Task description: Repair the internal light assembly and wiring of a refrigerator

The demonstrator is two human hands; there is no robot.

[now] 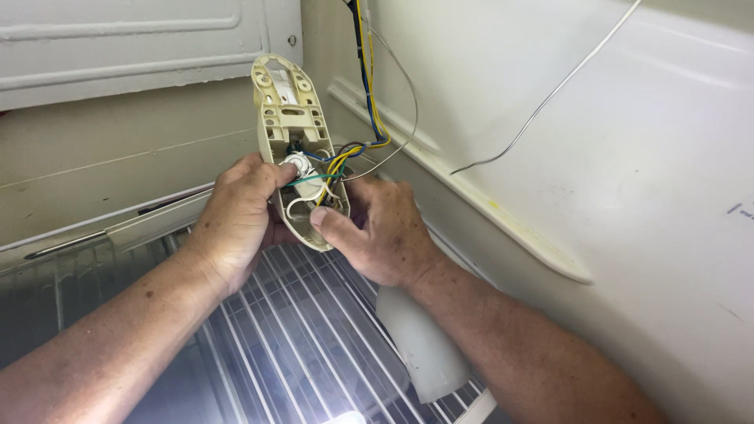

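Enclosing everything is a cream refrigerator interior (628, 157), its wire shelf (298, 338) spanning the bottom and a white tube (420, 345) lying on the shelf's right side. Above the shelf, both hands hold up a long cream plastic housing (287, 102), open side facing the camera. The left hand (236, 224) grips its left edge, thumb on a small white round part inside; the right hand (377, 232) clasps the lower right edge. Inside sit coloured wires (334, 161), blue, yellow, green and white, trailing up the wall.
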